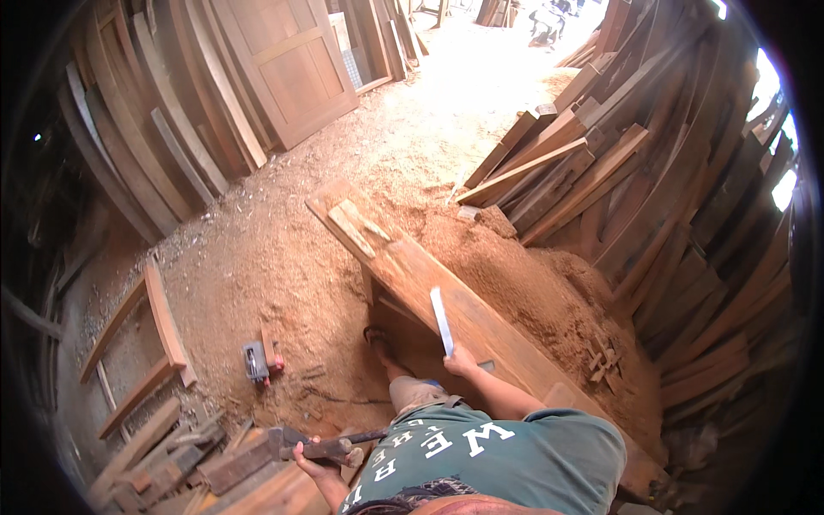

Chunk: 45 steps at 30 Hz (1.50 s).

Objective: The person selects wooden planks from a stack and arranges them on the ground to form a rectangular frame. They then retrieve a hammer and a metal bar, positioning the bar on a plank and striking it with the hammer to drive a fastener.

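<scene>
My right hand [461, 360] is closed around the lower end of a flat, pale metal strip [441, 319], which may be a blade. The strip points away from me over the long wooden bench [506, 343]. At the lower left, near my shirt, my left hand [319, 472] is closed on a dark brown wooden piece [330, 450] with a blunt, rounded end. A darker block [279, 443] shows beside its fingers; I cannot tell whether the two are joined. On the bench's far end lie two pale wood pieces [352, 227].
A grey and red power tool [256, 362] rests on the sawdust-covered floor at left, near a wooden frame [163, 326]. Offcuts [163, 459] pile up at lower left. Boards [549, 163] lean at right; a panelled door [296, 64] stands far left. Sawdust [549, 283] heaps beside the bench.
</scene>
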{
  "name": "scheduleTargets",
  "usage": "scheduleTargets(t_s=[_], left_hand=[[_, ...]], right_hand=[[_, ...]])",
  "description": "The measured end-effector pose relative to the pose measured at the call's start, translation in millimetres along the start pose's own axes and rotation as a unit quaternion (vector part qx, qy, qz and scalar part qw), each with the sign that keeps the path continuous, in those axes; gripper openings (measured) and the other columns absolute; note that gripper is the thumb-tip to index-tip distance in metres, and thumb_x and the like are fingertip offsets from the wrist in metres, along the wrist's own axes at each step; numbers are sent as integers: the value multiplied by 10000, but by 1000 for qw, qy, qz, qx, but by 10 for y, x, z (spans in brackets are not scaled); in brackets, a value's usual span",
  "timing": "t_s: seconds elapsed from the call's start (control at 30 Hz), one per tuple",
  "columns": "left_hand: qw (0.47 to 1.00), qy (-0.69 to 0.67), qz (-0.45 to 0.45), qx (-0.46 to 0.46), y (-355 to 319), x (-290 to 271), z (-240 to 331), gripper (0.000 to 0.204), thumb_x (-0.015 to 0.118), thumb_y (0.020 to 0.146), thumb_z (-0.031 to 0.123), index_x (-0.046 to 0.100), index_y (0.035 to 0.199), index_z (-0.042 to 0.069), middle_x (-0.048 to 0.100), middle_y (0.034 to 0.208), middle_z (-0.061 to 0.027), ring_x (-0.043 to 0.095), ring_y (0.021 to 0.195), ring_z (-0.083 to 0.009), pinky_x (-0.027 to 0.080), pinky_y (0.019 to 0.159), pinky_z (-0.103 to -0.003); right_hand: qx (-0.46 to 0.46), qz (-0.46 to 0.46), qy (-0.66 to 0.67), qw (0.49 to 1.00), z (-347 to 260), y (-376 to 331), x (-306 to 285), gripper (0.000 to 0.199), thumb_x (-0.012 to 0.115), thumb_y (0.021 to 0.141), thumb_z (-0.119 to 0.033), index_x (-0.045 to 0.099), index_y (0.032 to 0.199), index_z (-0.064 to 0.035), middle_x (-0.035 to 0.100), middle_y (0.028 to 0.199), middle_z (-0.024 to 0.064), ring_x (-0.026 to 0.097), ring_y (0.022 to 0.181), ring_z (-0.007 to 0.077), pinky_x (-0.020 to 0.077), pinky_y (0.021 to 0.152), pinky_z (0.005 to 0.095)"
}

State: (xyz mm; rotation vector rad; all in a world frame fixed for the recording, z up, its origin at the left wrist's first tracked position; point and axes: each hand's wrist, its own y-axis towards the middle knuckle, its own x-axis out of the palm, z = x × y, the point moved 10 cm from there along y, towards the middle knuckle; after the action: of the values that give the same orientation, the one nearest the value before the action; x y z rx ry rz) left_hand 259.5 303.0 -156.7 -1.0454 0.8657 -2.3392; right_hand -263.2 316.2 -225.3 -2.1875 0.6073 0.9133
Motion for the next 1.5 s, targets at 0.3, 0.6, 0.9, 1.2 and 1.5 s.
scheduleTargets(t_s=[0.3,0.6,0.9,1.2,1.5], left_hand=[[1000,5,20,16,1418,1515,657,409,620,807,511,609,836,103,631,777,-56,646,725,-262,540,657,-408],[997,10,-79,-6,2738,2690,1061,467,618,821,405,585,1138,64,611,952,-47,608,813,-172,532,688,-337],[978,171,-62,-102,3553,3646,1478,341,703,794,335,553,1022,131,608,816,-49,609,729,-199,526,690,-375],[807,550,-191,-102,4312,4854,1259,254,731,742,309,643,846,94,570,731,2,521,633,-137,418,597,-310],[662,600,-348,-284,3857,5717,-605,318,769,733,353,652,884,99,580,772,-29,530,675,-157,429,620,-322]], right_hand=[[-70,29,51,996,-1734,1774,-403,306,624,868,-287,652,977,-3,675,888,285,664,900,453,518,787,505],[-51,65,38,996,-3279,2953,-828,413,565,960,-427,638,1030,-27,701,987,277,668,993,453,513,872,517],[147,136,-50,978,-2365,2560,20,363,479,962,-367,606,1155,-88,681,1161,200,629,1123,407,391,973,640],[372,205,-71,903,-1822,1788,-88,361,480,994,-362,592,1235,-118,613,1290,146,525,1274,347,340,1042,623],[382,233,24,894,-1196,1529,-1,315,675,911,-240,572,1165,-85,636,1185,162,569,1191,359,413,983,567]])
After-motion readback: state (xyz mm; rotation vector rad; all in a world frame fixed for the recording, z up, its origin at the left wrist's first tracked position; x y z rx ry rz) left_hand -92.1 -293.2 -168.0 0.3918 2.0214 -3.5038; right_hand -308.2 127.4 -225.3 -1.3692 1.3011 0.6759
